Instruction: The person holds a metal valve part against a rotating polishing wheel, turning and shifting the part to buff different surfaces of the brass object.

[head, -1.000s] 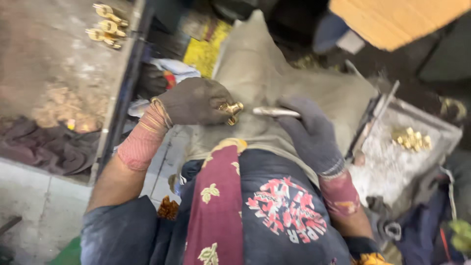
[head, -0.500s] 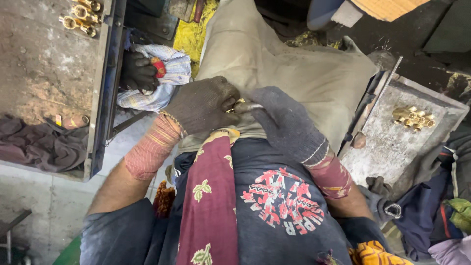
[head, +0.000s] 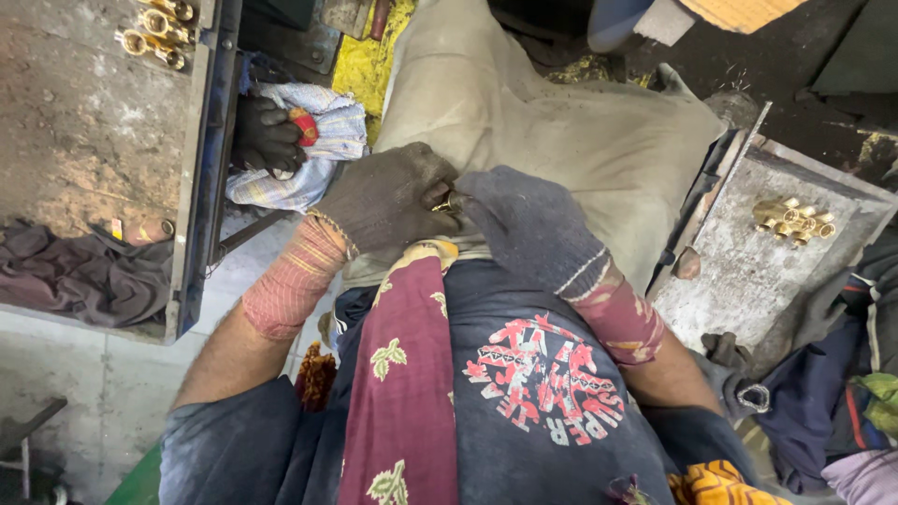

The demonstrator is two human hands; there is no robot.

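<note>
The gloved left hand (head: pixel 388 196) and right hand (head: pixel 528 224) meet, pinching 1 small, shiny brass fitting (head: pixel 442 202), mostly hidden between their fingertips.

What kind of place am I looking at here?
Probably a small metal workshop. Brass fittings lie on a dusty tray, more fittings sit on a grimy bench, and both gloved hands, left hand and right hand, meet over a small brass piece.

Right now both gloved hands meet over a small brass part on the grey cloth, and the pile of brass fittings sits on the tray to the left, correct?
Not quite. In the head view the brass fittings lie on the tray to the right. Both hands, left and right, do meet over the brass part on the cloth.
</note>
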